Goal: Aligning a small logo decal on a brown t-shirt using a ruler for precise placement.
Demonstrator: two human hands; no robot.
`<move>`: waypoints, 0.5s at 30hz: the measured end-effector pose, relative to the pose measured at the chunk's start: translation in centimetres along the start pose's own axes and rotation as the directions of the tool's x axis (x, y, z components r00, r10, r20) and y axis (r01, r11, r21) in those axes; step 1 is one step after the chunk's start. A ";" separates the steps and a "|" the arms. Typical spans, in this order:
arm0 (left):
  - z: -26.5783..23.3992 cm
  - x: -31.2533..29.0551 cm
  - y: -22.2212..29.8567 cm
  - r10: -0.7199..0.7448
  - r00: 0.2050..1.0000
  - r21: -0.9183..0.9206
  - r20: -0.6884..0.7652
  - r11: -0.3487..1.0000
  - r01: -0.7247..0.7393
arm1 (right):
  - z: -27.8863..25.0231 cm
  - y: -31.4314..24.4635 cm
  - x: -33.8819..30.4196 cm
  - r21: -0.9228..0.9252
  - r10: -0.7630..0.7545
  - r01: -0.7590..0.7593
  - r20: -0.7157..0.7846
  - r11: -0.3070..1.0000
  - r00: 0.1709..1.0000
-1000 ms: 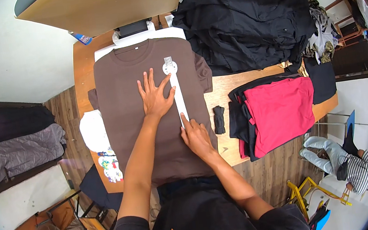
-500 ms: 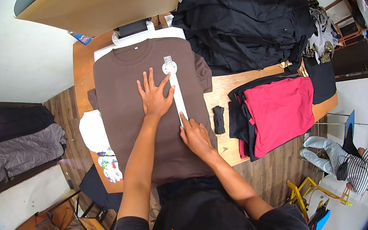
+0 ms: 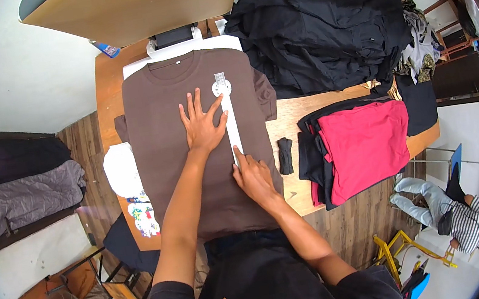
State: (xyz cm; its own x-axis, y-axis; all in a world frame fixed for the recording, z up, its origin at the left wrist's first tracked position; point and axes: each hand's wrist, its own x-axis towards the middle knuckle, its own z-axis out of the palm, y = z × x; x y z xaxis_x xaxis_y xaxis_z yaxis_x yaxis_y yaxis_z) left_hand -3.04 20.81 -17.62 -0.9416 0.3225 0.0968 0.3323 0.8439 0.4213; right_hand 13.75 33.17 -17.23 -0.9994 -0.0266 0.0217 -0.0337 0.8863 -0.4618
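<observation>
Both of my hands are on one brown crew-neck T-shirt (image 3: pixel 167 135), which lies flat in the centre of the frame, its collar toward the top. One white ruler-like strip (image 3: pixel 234 127) with a round head runs nearly upright over the shirt, right of the frame's middle line on the garment. My left hand (image 3: pixel 206 131) is spread wide, palm down, three fingers fanned on the brown cloth, the index finger and thumb reaching the strip's left edge. My right hand (image 3: pixel 256 179) sets one extended index finger on the strip's lower end, thumb apart, the other fingers loosely curled — neither hand is closed around anything. The shirt rests on one wooden table (image 3: pixel 110 91). Just right of it sits one small dark rolled bundle (image 3: pixel 285 155), then one stack of folded garments (image 3: pixel 367 144), red on top with black below. One big heap of black clothing (image 3: pixel 320 28) fills the upper right — and one person in a striped shirt (image 3: pixel 469 224) shows at lower right.
</observation>
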 end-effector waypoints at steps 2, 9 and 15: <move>0.0 0.0 0.0 0.010 0.997 0.041 -0.075 0.999 -0.007 | 0.1 -0.1 0.0 -0.048 0.052 -0.049 0.044 0.998 0.998; -0.1 -0.2 0.1 0.011 1.000 -0.011 -0.009 1.000 -0.011 | 0.3 0.0 -0.1 0.003 -0.005 0.005 0.000 1.000 1.000; -0.1 -0.2 0.1 0.004 1.000 -0.012 0.001 1.000 -0.004 | 0.4 0.2 0.0 0.004 -0.028 0.028 -0.028 1.000 0.999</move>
State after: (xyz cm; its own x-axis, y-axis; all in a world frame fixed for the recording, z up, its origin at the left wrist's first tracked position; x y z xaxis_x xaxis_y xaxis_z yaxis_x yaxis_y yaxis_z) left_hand -2.82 20.80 -17.46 -0.9402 0.3263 0.0977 0.3354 0.8375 0.4314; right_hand 13.79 33.14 -17.69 -0.9975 -0.0382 0.0593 -0.0615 0.8835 -0.4644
